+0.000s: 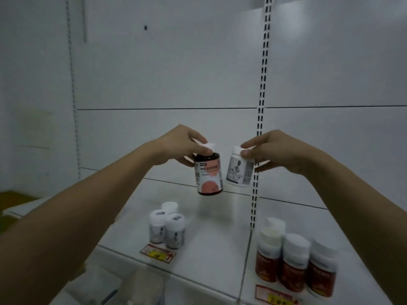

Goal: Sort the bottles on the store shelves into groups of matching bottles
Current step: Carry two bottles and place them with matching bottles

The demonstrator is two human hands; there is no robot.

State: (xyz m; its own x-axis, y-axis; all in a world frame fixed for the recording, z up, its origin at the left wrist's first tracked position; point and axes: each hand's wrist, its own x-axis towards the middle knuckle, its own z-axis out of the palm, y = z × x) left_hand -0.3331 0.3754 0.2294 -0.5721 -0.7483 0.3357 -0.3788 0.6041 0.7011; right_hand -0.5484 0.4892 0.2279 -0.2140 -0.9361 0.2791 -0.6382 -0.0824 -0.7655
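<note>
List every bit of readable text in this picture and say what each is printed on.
Dark bottle in the left hand: large Chinese characters on the pink label, too blurred to quote.
White bottle in the right hand: print unreadable.
Left price tag, right price tag: blurred.
Shelf bottles' labels: unreadable.

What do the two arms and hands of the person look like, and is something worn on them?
Both forearms are bare up to the picture's edge: no sleeves are in view. The left hand and the right hand wear no gloves, and no rings, watch or bracelet show. Fingernails look short and unpainted, though the picture is slightly blurred.
</note>
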